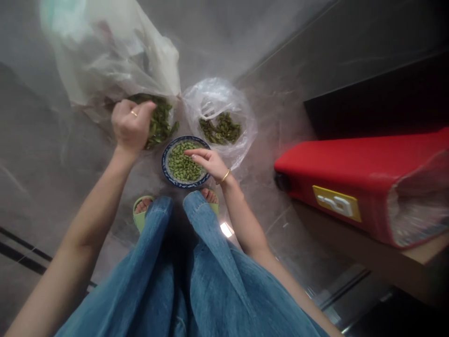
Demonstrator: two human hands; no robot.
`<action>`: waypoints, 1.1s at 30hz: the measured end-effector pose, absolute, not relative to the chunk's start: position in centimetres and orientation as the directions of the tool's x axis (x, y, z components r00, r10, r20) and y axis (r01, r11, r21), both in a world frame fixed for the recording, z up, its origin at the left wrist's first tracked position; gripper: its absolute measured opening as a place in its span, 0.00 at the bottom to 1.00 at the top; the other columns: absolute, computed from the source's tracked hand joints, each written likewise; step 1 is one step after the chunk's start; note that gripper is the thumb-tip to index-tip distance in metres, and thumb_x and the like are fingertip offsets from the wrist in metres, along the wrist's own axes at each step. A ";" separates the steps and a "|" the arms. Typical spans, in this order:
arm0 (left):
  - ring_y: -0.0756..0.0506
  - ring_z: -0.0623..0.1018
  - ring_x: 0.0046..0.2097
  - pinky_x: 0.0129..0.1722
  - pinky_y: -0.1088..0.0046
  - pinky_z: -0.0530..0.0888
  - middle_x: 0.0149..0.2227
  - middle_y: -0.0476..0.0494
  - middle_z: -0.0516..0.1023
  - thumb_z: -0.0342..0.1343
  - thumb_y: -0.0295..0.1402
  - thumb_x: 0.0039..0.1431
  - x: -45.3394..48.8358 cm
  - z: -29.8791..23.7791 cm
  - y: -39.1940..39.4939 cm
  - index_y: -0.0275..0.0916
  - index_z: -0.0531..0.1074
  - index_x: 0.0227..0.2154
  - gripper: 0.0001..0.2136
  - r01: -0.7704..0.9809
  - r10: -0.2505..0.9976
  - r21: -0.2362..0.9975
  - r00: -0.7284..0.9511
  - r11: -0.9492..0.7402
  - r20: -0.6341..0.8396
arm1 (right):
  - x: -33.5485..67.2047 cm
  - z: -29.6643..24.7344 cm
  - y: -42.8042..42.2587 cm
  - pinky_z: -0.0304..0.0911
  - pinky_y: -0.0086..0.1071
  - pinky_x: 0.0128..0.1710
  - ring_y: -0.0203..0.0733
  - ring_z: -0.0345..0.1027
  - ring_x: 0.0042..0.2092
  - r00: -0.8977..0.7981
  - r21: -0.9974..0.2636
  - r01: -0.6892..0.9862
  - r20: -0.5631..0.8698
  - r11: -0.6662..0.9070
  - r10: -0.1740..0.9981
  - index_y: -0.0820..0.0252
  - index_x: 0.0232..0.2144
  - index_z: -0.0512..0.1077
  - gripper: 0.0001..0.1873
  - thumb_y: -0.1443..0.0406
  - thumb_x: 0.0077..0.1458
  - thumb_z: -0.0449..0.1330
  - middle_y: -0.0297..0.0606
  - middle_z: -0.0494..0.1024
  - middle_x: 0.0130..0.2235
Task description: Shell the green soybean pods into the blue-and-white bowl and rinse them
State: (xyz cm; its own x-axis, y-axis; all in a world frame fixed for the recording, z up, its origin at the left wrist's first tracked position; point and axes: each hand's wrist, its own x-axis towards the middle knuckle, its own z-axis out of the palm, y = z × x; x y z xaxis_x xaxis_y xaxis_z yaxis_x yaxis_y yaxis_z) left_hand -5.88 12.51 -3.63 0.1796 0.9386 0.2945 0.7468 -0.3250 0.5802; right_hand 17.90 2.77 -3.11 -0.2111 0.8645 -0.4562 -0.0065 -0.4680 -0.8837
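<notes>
My left hand (131, 122) is closed in a fist above the near edge of a large white plastic bag (115, 61). Whatever it may hold is hidden by the fingers. Green bean pods (159, 119) spill at that bag's mouth, just right of the fist. My right hand (210, 164) hovers over a blue-and-white bowl (164, 174), its fingers stretched to the left and slightly apart. Shelled green beans (182, 164) fill the bowl, under the fingertips. Behind this hand, a clear plastic bag (242, 112) stands open with darker green empty-looking pods (220, 128) inside.
To the right, a red bin-like case (336, 159) with a yellow label lies on a wooden ledge (426, 252). My feet in green slippers (139, 219) are close to the bowl on the grey floor (280, 107). My jeans (210, 281) fill the near part.
</notes>
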 end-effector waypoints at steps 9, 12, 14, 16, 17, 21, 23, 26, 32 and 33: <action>0.39 0.68 0.50 0.52 0.51 0.63 0.38 0.47 0.76 0.52 0.36 0.62 -4.4 -4.9 12.1 0.44 0.71 0.42 0.08 0.749 0.908 0.517 0.297 -0.413 0.295 | 21.9 -8.1 9.3 0.57 0.46 0.58 0.49 0.66 0.53 0.189 -0.588 0.753 -0.236 -0.295 0.953 0.60 0.42 0.75 0.13 0.66 0.54 0.57 0.45 0.77 0.48; 0.41 0.72 0.45 0.46 0.57 0.67 0.34 0.45 0.76 0.49 0.30 0.61 -2.4 -4.9 10.7 0.43 0.73 0.37 0.08 0.719 0.840 0.438 0.426 -0.539 0.335 | 22.8 -9.1 9.5 0.53 0.49 0.60 0.51 0.60 0.58 0.243 -0.448 0.837 -0.208 -0.313 0.947 0.62 0.49 0.72 0.20 0.70 0.53 0.55 0.48 0.72 0.55; 0.41 0.73 0.44 0.44 0.59 0.69 0.33 0.44 0.76 0.46 0.28 0.60 -1.4 -4.5 10.3 0.42 0.73 0.36 0.10 0.682 0.796 0.410 0.512 -0.606 0.323 | 23.8 -9.6 8.9 0.53 0.47 0.60 0.50 0.61 0.57 0.270 -0.426 0.841 -0.203 -0.333 0.941 0.64 0.51 0.71 0.22 0.72 0.52 0.54 0.49 0.72 0.55; 0.42 0.74 0.43 0.44 0.60 0.69 0.33 0.43 0.77 0.45 0.27 0.60 -0.5 -4.1 10.2 0.41 0.73 0.36 0.11 0.643 0.771 0.429 0.570 -0.634 0.284 | 25.0 -10.1 8.3 0.55 0.44 0.59 0.48 0.63 0.56 0.287 -0.427 0.834 -0.204 -0.349 0.936 0.66 0.50 0.71 0.21 0.72 0.53 0.54 0.50 0.73 0.53; 0.42 0.74 0.43 0.45 0.60 0.69 0.33 0.43 0.77 0.45 0.26 0.60 -0.2 -4.0 10.2 0.41 0.73 0.36 0.11 0.627 0.765 0.450 0.586 -0.636 0.267 | 25.5 -10.3 8.0 0.56 0.43 0.58 0.48 0.64 0.55 0.294 -0.427 0.831 -0.206 -0.355 0.934 0.66 0.49 0.72 0.20 0.71 0.53 0.55 0.51 0.73 0.52; 0.42 0.74 0.42 0.45 0.59 0.69 0.34 0.43 0.78 0.46 0.25 0.60 0.8 -3.7 10.3 0.40 0.73 0.35 0.10 0.583 0.755 0.500 0.600 -0.640 0.265 | 26.4 -10.7 7.6 0.60 0.43 0.54 0.48 0.66 0.52 0.292 -0.441 0.828 -0.189 -0.347 0.937 0.64 0.45 0.74 0.17 0.65 0.53 0.59 0.49 0.73 0.47; 0.42 0.75 0.42 0.45 0.58 0.69 0.34 0.44 0.79 0.47 0.25 0.59 1.2 -3.6 10.1 0.41 0.73 0.34 0.10 0.565 0.751 0.518 0.599 -0.642 0.279 | 26.2 -10.7 7.8 0.61 0.43 0.54 0.48 0.67 0.51 0.281 -0.468 0.823 -0.156 -0.321 0.947 0.62 0.42 0.75 0.14 0.65 0.53 0.59 0.47 0.74 0.45; 0.43 0.75 0.41 0.44 0.58 0.69 0.35 0.44 0.79 0.48 0.24 0.59 1.5 -3.5 9.5 0.41 0.72 0.34 0.09 0.532 0.746 0.554 0.603 -0.640 0.283 | 25.8 -10.6 7.9 0.61 0.42 0.54 0.47 0.67 0.50 0.227 -0.524 0.812 -0.119 -0.256 0.966 0.61 0.36 0.77 0.09 0.67 0.50 0.61 0.44 0.76 0.43; 0.43 0.75 0.41 0.44 0.59 0.68 0.36 0.46 0.80 0.48 0.23 0.58 1.3 -3.4 8.6 0.41 0.72 0.34 0.09 0.519 0.733 0.548 0.610 -0.656 0.301 | 26.6 -11.2 7.5 0.63 0.40 0.53 0.44 0.69 0.49 0.224 -0.620 0.746 -0.108 -0.241 0.969 0.60 0.42 0.74 0.17 0.73 0.51 0.54 0.43 0.77 0.45; 0.43 0.75 0.41 0.44 0.59 0.68 0.36 0.47 0.80 0.48 0.23 0.58 1.2 -3.5 8.5 0.41 0.72 0.35 0.09 0.521 0.726 0.531 0.614 -0.668 0.310 | 26.9 -11.3 7.5 0.62 0.41 0.54 0.45 0.68 0.50 0.259 -0.598 0.755 -0.105 -0.269 0.960 0.61 0.43 0.74 0.18 0.74 0.51 0.54 0.45 0.77 0.46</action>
State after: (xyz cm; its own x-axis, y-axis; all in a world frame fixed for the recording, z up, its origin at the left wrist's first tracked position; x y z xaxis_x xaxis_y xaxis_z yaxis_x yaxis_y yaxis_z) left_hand 1.25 8.55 -3.49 0.6143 0.7256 0.3102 0.5211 -0.6682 0.5311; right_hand 26.88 7.50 -11.34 0.2586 0.9603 -0.1052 0.7554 -0.2689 -0.5976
